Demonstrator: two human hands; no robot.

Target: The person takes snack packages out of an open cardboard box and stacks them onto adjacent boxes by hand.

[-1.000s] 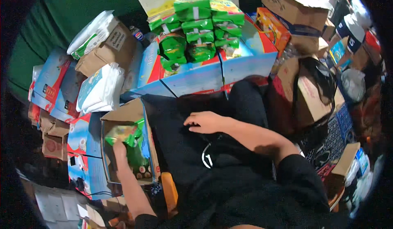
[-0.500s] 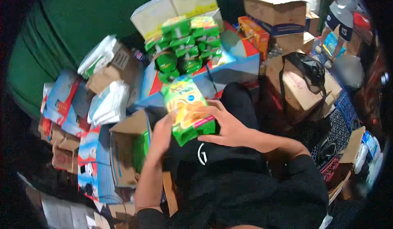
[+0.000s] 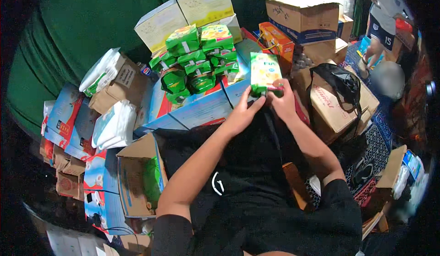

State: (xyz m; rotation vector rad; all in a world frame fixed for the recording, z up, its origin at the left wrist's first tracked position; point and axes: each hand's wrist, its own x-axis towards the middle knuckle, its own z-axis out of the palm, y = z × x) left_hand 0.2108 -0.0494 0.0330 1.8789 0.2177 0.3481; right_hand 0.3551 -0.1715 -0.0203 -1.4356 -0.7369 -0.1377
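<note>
A dark green cloth [image 3: 91, 22] hung in folds across the back and left. At right lay a black-and-white patterned rug [image 3: 376, 139]. The lower left sat in deep shadow.

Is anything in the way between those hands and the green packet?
No, nothing that shows: the left hand and right hand are both right at the lower end of the green packet, holding it.

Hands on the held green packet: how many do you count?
2: the left hand at the lower left of the green packet, and the right hand at its lower right.
</note>
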